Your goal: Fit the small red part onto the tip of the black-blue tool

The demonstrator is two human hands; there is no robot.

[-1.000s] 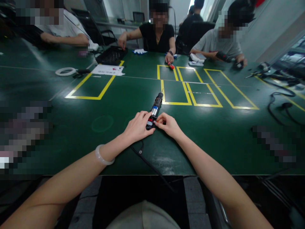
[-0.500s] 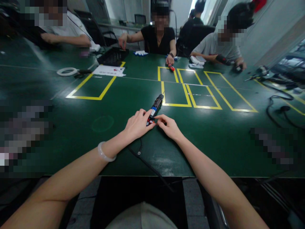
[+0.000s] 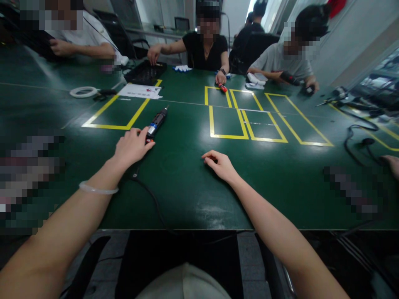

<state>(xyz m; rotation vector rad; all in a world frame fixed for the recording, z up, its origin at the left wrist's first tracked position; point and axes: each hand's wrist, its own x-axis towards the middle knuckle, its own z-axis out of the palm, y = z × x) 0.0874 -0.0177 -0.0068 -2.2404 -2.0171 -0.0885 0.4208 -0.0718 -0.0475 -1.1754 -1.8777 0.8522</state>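
Note:
My left hand [image 3: 132,147] is closed around the rear part of an electric screwdriver [image 3: 156,121], dark with a blue and white band. The tool's thin tip points away from me toward the upper right, and a bit of red shows under my fingers. From its rear a black cord [image 3: 152,197] runs over the table's front edge. My right hand [image 3: 220,165] rests on the green table [image 3: 183,187], fingers loosely curled and thumb apart, holding nothing.
Yellow tape outlines [image 3: 229,136] mark the tabletop. Beyond lie a paper sheet [image 3: 140,91], a black tray [image 3: 145,74] and a white coil [image 3: 83,92]. Across sits a person [image 3: 205,52] touching a small red object [image 3: 222,87]. Another person's hand [image 3: 392,164] shows at the right edge.
My left hand has carried the screwdriver leftward, away from my right hand, and its cord has followed. My right hand has stayed nearly in place. Another person's hand has appeared at the right edge.

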